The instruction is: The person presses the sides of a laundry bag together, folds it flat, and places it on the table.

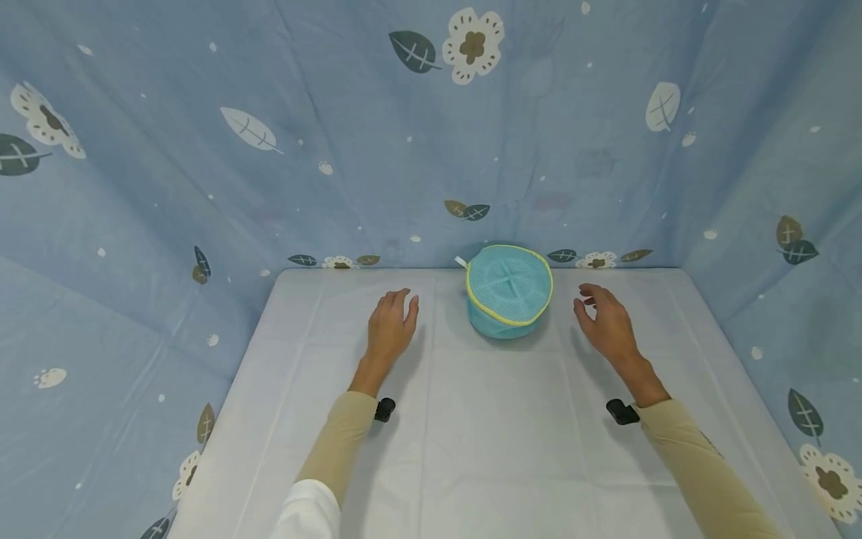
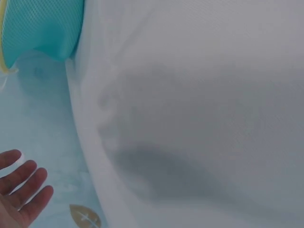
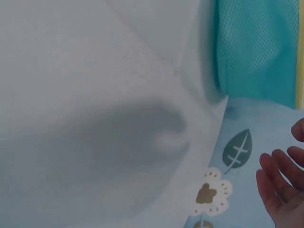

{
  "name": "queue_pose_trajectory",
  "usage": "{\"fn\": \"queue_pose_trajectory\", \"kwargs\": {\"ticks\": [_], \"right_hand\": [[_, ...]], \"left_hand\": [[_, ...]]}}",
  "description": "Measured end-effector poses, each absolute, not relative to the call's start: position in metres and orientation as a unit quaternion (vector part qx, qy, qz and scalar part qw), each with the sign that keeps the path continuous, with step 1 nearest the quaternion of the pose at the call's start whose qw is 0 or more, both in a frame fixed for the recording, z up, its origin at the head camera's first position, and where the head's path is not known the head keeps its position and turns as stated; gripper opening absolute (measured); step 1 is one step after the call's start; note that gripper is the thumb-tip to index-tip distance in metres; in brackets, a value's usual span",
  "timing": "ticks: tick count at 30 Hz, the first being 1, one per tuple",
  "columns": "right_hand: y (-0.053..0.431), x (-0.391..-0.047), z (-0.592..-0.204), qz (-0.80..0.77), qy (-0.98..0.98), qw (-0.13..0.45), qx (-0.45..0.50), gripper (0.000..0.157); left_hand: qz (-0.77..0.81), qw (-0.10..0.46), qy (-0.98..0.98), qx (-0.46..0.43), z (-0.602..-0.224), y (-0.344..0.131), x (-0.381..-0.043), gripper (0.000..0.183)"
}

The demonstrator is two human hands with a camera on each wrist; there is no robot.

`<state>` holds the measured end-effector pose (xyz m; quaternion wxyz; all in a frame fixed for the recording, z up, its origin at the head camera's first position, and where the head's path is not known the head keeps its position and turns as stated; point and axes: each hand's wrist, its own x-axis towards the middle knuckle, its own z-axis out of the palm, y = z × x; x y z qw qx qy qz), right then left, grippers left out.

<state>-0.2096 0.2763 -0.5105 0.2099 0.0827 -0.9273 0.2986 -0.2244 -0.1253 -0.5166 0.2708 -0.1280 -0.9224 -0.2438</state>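
A round turquoise mesh laundry bag (image 1: pixel 509 284) with yellow piping stands at the table's back edge, a small white tag on its left side. To its left, my left hand (image 1: pixel 390 323) hovers over the table with relaxed fingers, touching nothing. My right hand (image 1: pixel 609 326) is on the other side, nearer the bag, its fingers loosely bent and holding nothing. The left wrist view shows the bag (image 2: pixel 42 28) at the upper left and my left fingers (image 2: pixel 28 185) spread below it. In the right wrist view the bag (image 3: pixel 259 52) is above my right fingers (image 3: pixel 280 175).
A white cloth covers the table (image 1: pixel 498 434), with fold lines across it. A blue curtain (image 1: pixel 377 135) printed with leaves and flowers hangs behind the table and along both sides. Dark wrist cameras (image 1: pixel 385 409) sit at the sleeve cuffs.
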Motion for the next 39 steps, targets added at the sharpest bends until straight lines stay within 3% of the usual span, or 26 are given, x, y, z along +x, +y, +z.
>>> {"fn": "queue_pose_trajectory", "kwargs": {"ticks": [10, 39], "right_hand": [[0.264, -0.22, -0.505, 0.326, -0.924, 0.19, 0.067, 0.036], [0.233, -0.234, -0.496, 0.402, -0.897, 0.167, 0.072, 0.042]], "left_hand": [[-0.265, 0.26, -0.919, -0.132, -0.512, -0.104, -0.233, 0.035], [-0.414, 0.136, -0.894, -0.103, -0.503, -0.039, -0.247, 0.034]]}}
